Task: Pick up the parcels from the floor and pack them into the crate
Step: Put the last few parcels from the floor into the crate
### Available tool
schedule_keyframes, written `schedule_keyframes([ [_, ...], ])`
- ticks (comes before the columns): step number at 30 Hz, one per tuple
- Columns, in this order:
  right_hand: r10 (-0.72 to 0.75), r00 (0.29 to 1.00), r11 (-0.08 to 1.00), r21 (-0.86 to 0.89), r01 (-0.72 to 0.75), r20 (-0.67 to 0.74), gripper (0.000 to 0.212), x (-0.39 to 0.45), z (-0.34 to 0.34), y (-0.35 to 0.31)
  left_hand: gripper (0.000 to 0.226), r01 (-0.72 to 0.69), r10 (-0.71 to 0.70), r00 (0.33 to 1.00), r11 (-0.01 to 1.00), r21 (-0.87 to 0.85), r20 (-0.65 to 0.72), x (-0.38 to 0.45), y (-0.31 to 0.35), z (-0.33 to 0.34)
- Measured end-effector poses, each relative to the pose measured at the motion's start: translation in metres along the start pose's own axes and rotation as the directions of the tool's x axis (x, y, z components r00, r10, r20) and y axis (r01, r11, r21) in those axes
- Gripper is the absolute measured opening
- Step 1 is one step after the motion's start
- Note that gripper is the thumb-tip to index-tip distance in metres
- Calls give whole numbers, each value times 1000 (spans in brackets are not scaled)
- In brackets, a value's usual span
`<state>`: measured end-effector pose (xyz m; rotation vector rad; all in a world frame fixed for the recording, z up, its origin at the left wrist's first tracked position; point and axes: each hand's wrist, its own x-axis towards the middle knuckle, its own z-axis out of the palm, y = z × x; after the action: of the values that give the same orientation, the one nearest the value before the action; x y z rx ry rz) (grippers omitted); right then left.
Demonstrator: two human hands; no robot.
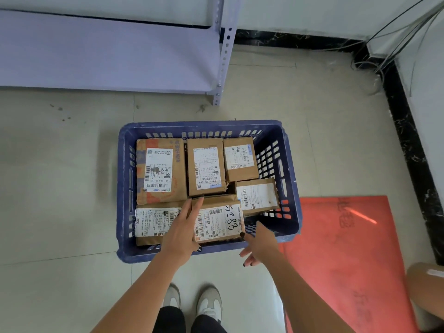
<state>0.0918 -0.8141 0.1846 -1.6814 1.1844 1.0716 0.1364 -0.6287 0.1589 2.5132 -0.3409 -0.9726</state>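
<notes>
- The blue crate (286,169) stands on the tiled floor (60,188), in front of a pale metal shelf (108,56).
- Six cardboard parcels lie inside it, labels up: three along the far wall, three nearer.
- The left hand (181,233) grips the left edge of the parcel marked 5288 (219,221), fingers stretched along its side and thumb under the near corner.
- This parcel sits tilted in the near middle of the crate, between a parcel with a white label (156,223) and a smaller box (257,195).
- The right hand (260,246) is loosely open; one fingertip touches the parcel's near right corner.
- A red mat (348,248) lies to the right of the crate.
- Another parcel (425,284) shows at the right edge, outside the crate.
</notes>
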Motion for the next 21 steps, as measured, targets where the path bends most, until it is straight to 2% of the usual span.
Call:
schedule_keyframes([
  [4, -109, 977, 984, -159, 80, -183, 25, -31, -3, -19, 117, 45, -48, 996, 998, -38, -70, -26, -17, -24],
  [7, -194, 940, 950, -294, 108, -281, 51, -54, 13, -39, 113, 91, -100, 986, 993, -74, -130, -49, -48, -49],
  [9, -249, 917, 924, -361, 128, -313, 61, -69, 31, -57, 110, 135, -160, 974, 978, -161, -160, -64, -78, -71],
  [12, -336, 882, 884, -435, 173, -330, 64, -92, 72, -93, 106, 210, -289, 937, 915, -343, -197, -87, -133, -109],
  [17, -467, 868, 868, -279, 412, -171, 60, -132, 183, -164, 89, 308, -443, 871, 828, -469, -211, -131, -255, -189],
  [21, -487, 868, 870, -144, 472, -98, 65, -186, 298, -228, 74, 377, -548, 819, 736, -563, -168, -181, -361, -252],
])
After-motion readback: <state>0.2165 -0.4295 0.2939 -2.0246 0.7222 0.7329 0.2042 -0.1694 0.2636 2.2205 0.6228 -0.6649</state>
